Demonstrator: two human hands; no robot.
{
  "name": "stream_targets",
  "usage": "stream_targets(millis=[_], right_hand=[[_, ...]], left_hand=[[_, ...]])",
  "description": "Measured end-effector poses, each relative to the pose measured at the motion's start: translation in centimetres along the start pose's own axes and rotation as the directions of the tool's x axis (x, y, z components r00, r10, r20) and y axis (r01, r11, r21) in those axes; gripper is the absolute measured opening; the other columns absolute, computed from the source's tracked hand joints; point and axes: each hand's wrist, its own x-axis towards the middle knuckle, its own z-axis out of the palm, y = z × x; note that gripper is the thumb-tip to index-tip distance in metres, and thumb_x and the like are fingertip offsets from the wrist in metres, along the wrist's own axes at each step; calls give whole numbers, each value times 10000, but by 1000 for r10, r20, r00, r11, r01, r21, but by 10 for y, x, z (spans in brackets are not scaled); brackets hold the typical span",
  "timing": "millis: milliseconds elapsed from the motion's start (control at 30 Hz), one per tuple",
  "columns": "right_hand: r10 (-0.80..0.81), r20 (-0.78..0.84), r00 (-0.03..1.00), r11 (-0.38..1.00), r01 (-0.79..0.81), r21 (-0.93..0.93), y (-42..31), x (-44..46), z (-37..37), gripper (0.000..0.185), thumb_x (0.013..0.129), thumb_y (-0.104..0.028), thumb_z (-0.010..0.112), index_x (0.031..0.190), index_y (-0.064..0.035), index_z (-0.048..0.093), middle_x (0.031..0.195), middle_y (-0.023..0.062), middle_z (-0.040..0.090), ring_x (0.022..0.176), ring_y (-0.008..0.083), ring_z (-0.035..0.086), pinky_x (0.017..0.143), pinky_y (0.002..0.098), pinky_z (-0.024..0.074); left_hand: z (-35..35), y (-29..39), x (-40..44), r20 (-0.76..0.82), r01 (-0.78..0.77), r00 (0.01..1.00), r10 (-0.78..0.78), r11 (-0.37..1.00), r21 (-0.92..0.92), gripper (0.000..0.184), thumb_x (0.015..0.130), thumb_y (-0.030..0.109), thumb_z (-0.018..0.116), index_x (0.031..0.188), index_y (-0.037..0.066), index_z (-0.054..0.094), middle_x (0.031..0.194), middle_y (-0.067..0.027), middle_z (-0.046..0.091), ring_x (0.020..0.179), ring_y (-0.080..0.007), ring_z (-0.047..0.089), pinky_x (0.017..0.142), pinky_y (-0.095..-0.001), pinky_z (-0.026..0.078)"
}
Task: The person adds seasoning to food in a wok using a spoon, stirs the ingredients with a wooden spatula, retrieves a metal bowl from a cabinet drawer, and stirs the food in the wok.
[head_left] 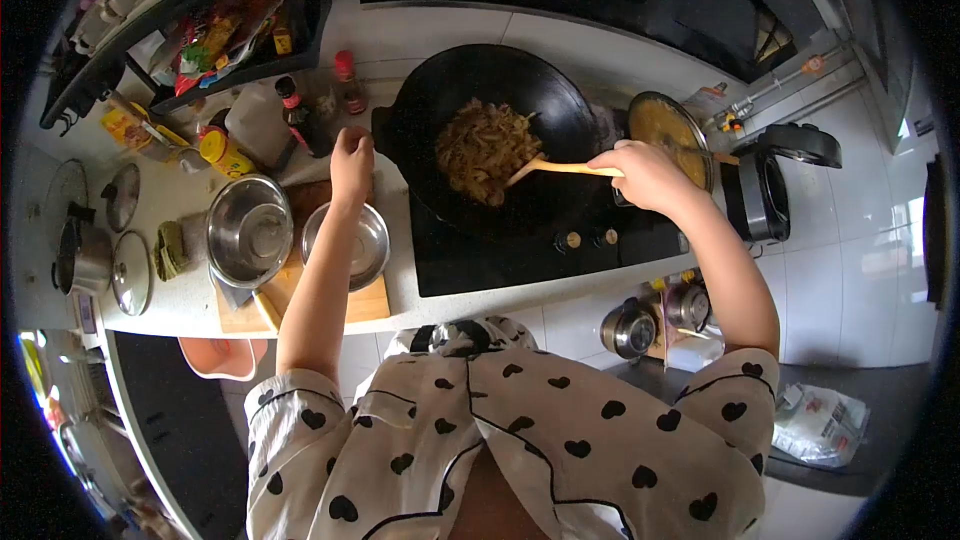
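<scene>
A large black wok (pixel 440 80) stands on the black stove, with brown sliced food (pixel 482 148) inside. My right hand (pixel 645 175) grips the yellow handle of a spatula (pixel 570 168), whose head touches the food's lower right side. Left of the wok, my left hand (pixel 352 152) is closed next to the wok's left handle; what it holds, if anything, is hidden. Below that hand, my forearm passes over a small metal bowl (pixel 370 248). A larger metal bowl (pixel 250 231) sits further left, partly by the wooden cutting board (pixel 365 305).
Right of the wok is a round pan (pixel 668 130) of yellowish food, with a black appliance (pixel 762 195) beside it. Bottles, including a dark one (pixel 292 110) and a red-capped jar (pixel 350 82), stand at the back left. A knife handle (pixel 266 311) lies near the counter's front edge.
</scene>
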Motion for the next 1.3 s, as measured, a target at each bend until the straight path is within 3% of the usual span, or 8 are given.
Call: stream_targets(millis=[233, 433, 533, 700, 833, 933, 1067, 1300], right_hand=[[-104, 267, 958, 995, 102, 21, -41, 3, -49, 271, 702, -58, 634, 971, -66, 660, 886, 144, 649, 842, 295, 617, 759, 377, 467], [-98, 142, 985, 918, 35, 394, -64, 85, -10, 241, 810, -171, 557, 971, -8, 630, 684, 100, 618, 535, 147, 550, 519, 296, 441], [107, 335, 936, 703, -309, 640, -36, 113, -4, 243, 880, -205, 468, 993, -4, 541, 601, 47, 555, 396, 62, 395, 368, 215, 325], [213, 575, 790, 284, -613, 738, 32, 103, 10, 283, 914, -216, 441, 1076, 15, 468, 694, 106, 599, 416, 65, 453, 331, 186, 333], [149, 385, 911, 574, -397, 717, 51, 67, -36, 220, 869, -187, 472, 944, 1, 556, 608, 69, 571, 388, 61, 405, 330, 201, 288], [298, 298, 907, 760, -414, 501, 48, 47, -61, 247, 838, -199, 485, 910, 25, 561, 558, 78, 551, 367, 77, 393, 332, 251, 285], [360, 428, 829, 741, -533, 408, 61, 58, -49, 222, 803, -165, 519, 754, 45, 572, 533, 118, 547, 367, 98, 414, 333, 256, 296], [75, 255, 964, 823, -204, 530, 43, 87, -4, 308, 720, -80, 647, 1020, -10, 629, 624, 49, 584, 502, 93, 513, 434, 231, 387]], left_hand=[[5, -14, 2, -29, -65, 998, 64, 997, -32, 105, 823, 80, 487, 877, 3, 533, 745, -40, 527, 702, -106, 483, 656, -236, 403], [4, -2, -2, -41, -71, 997, 72, 997, 17, 119, 842, 100, 497, 893, 0, 538, 749, -44, 534, 700, -108, 489, 652, -240, 406], [3, 0, -3, -30, -67, 997, 67, 998, 2, 122, 841, 98, 497, 899, 0, 541, 753, -43, 543, 698, -108, 497, 652, -241, 410], [2, -4, -4, -37, -91, 995, 91, 996, 8, 124, 833, 103, 504, 891, 2, 547, 753, -53, 555, 695, -114, 513, 658, -246, 419], [-2, -4, -3, 18, -83, 997, 81, 989, 121, 120, 852, 88, 503, 928, -1, 533, 800, -32, 536, 749, -109, 481, 701, -226, 392], [-1, -15, 5, -45, -215, 972, 232, 946, 242, 140, 800, 123, 510, 864, 7, 557, 799, -130, 571, 751, -240, 558, 710, -307, 439], [-2, -10, 1, -35, -194, 978, 207, 955, 222, 143, 798, 127, 507, 861, 9, 557, 829, -145, 572, 776, -274, 560, 722, -325, 439], [-1, 1, -2, -41, -123, 990, 135, 967, 223, 139, 799, 114, 520, 863, -2, 560, 846, -149, 571, 782, -270, 567, 722, -329, 443]])
